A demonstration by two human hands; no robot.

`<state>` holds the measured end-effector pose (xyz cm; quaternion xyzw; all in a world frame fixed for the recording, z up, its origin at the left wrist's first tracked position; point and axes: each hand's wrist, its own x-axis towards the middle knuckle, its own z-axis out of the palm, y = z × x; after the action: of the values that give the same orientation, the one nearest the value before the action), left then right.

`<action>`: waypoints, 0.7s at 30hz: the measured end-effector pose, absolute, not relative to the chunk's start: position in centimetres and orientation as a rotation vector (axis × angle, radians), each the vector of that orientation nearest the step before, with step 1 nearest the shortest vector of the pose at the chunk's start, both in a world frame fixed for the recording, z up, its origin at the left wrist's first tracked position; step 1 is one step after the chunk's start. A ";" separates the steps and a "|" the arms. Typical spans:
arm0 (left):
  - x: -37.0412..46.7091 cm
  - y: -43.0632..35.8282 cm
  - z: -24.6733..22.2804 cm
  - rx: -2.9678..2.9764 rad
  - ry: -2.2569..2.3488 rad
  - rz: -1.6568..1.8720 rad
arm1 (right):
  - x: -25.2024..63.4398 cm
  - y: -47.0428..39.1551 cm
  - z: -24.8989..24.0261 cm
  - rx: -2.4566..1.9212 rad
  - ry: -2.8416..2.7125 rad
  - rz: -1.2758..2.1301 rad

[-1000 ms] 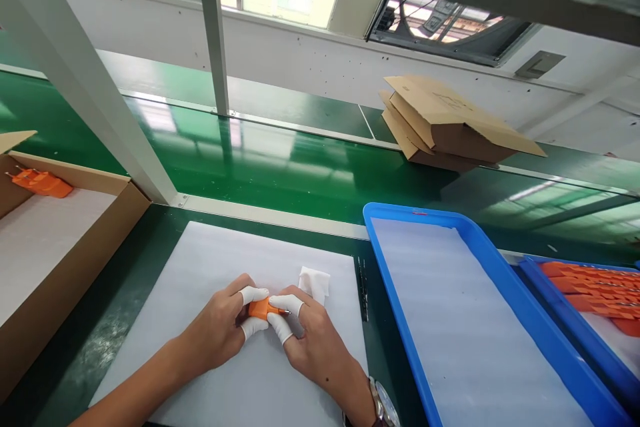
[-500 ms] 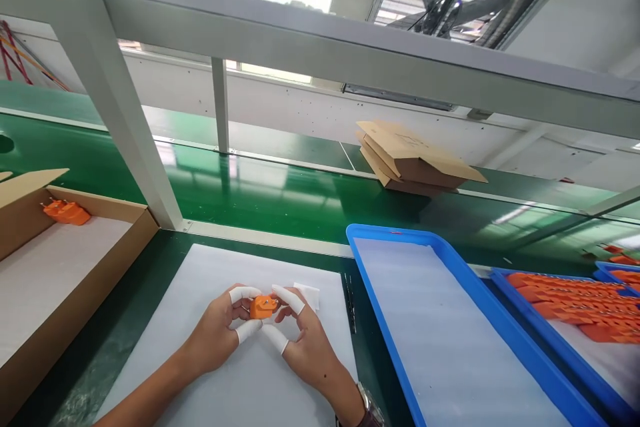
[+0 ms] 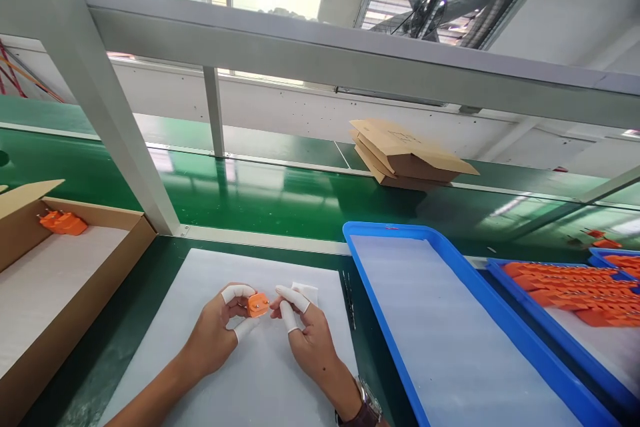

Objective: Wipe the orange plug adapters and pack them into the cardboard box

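Note:
An orange plug piece [image 3: 258, 305] with pins on its face is held between the fingers of my left hand [image 3: 216, 328], above a white sheet [image 3: 215, 273]. White finger covers sit on the thumb and a finger of each hand. Just right of the piece is my right hand [image 3: 307, 330], its thumb and fingers drawn together; whether something small is between them is too small to tell. A small white cloth or paper [image 3: 306, 291] lies behind my right hand.
At the left stands a cardboard box [image 3: 100, 283] with orange plugs [image 3: 63, 222] inside. Thin dark tools [image 3: 349, 300] lie beside a lined blue tray [image 3: 367, 310]. Farther right, another blue tray [image 3: 590, 363] bears orange pieces [image 3: 575, 290]. Folded cardboard [image 3: 407, 153] sits behind, beyond a grey frame [image 3: 300, 57].
My right hand has drawn slightly away from the orange piece, and its thumb has moved up toward the fingers. The piece has turned a little in my left hand. The view has shifted slightly.

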<state>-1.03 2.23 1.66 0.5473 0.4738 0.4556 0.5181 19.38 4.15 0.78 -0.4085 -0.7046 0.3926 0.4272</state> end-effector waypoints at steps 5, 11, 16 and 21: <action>-1.0 2.3 1.1 1.364 1.156 1.094 | 19.1 3.9 0.9 -0.976 -1.821 0.883; -1.1 2.1 1.0 1.522 1.138 1.097 | 19.0 3.5 1.9 -0.913 -1.936 0.903; -1.1 1.9 1.2 1.789 1.191 1.089 | 19.1 3.5 2.1 -1.010 -1.821 1.081; -1.3 1.8 1.0 1.911 1.203 1.196 | 19.3 3.9 2.2 -1.015 -1.535 1.488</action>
<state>-1.28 1.84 1.02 0.7161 0.4505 0.4480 0.2889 19.33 3.94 2.18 -0.3971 -0.6005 0.5821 0.3781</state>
